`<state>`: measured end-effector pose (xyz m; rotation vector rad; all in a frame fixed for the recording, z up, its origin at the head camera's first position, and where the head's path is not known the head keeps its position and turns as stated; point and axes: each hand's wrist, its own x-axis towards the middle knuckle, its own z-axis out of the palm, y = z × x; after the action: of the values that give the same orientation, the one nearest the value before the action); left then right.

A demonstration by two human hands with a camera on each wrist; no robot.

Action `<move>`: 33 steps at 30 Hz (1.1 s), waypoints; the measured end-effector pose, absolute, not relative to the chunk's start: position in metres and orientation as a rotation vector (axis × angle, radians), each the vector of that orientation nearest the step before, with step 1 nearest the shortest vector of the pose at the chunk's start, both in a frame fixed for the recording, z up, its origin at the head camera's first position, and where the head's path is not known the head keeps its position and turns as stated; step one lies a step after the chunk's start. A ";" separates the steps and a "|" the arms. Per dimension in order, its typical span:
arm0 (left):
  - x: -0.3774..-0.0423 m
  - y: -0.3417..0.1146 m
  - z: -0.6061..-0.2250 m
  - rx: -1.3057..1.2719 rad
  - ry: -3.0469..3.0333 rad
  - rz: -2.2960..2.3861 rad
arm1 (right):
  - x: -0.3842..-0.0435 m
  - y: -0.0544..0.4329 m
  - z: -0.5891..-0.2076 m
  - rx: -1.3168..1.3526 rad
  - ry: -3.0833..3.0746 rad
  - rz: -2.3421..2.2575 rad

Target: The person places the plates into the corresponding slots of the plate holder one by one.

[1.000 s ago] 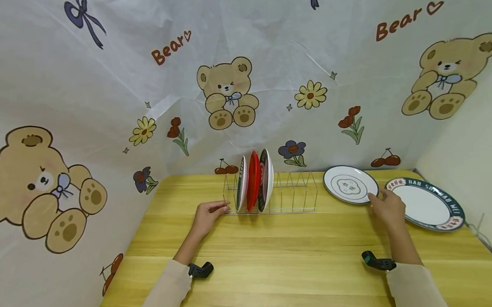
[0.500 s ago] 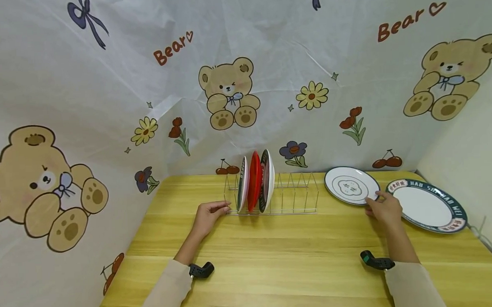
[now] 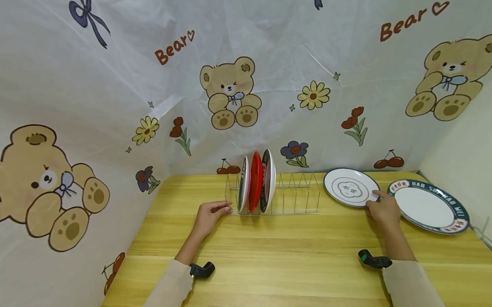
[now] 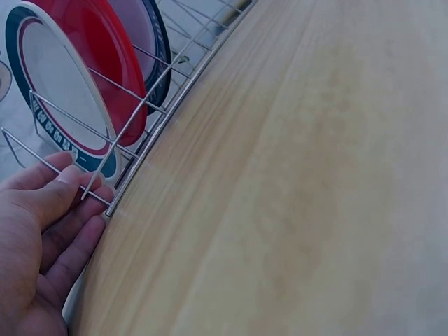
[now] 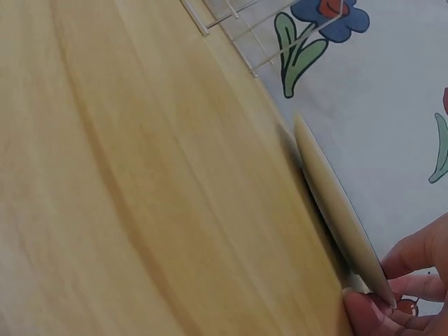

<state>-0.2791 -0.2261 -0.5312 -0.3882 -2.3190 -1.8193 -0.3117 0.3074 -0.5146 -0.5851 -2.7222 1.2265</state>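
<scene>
One green-rimmed plate (image 3: 244, 187), one red plate (image 3: 255, 182) and one dark-rimmed bowl (image 3: 270, 179) stand on edge, close together, in the left half of the wire rack (image 3: 297, 213). Slotted upright like this, they take little room and are presumably kept from toppling. The rack sits near the far edge of the worktop (image 3: 282, 265), a little left of that edge's middle.

At the rack's left end, the left hand (image 3: 207, 218) pinches an end wire between curled fingers and thumb, well apart from the right hand's work; this looks like steadying, since so light a frame could slide.

Toward the far right corner of the worktop is the small plate (image 3: 350, 188), face up. The right hand (image 3: 385, 211) grips its near right rim, with fingers on both faces, likely because the rim is the easiest part to get under. Whether the plate is wholly clear of the wood, I cannot tell. Just beyond that hand, the oval plate (image 3: 424, 206) lies face up by the right edge, untouched.
</scene>
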 end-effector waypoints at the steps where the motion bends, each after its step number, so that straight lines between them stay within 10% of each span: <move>1: -0.279 -0.226 -0.531 -0.389 -2.318 -1.811 | -0.311 0.308 -0.514 -0.585 -2.705 1.256; 33: -0.294 -0.237 -0.554 -0.444 -2.297 -1.841 | -0.315 0.312 -0.501 -0.409 -2.430 2.233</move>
<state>-0.2939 -0.2365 -0.5538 -0.4443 -2.2966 -1.8407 -0.3146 0.3124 -0.5005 -0.4092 -2.4301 2.2333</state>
